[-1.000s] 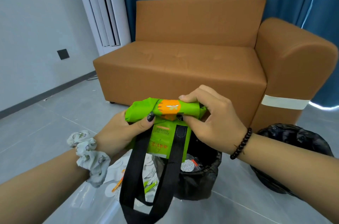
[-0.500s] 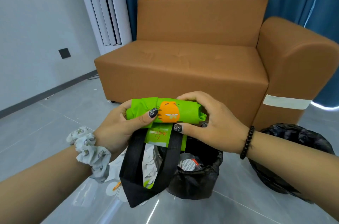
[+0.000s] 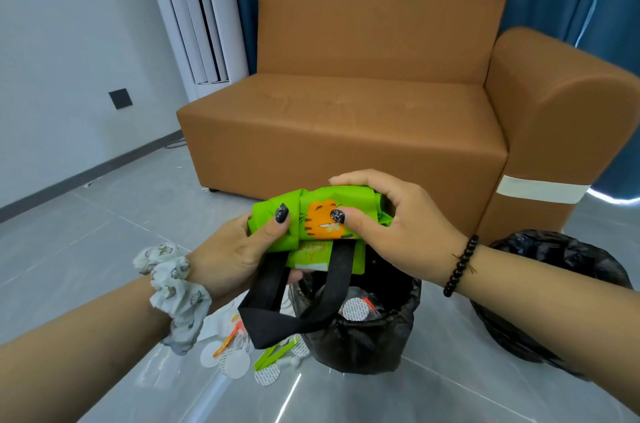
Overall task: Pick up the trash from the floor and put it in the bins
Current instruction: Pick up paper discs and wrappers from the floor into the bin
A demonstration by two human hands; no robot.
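A green fabric bag [image 3: 311, 225] with an orange cartoon tiger is rolled into a bundle, held in the air above a bin. My left hand [image 3: 235, 249] grips its left end, thumb on top. My right hand [image 3: 391, 215] grips its right end, thumb pressed on the tiger print. The bag's black straps [image 3: 291, 305] hang down in a loop. Below stands a small bin lined with a black bag [image 3: 363, 336], with trash inside. A second black-lined bin [image 3: 561, 270] stands to the right, partly hidden by my right forearm.
Loose trash [image 3: 242, 357] lies on the grey tile floor left of the small bin: white round pads, green and orange scraps. A brown sofa [image 3: 346, 118] stands just behind the bins. A white standing unit and blue curtains are at the back.
The bag has been rolled up further, so less green cloth hangs below the bundle and the strap loop sits higher. Both hands have kept their hold.
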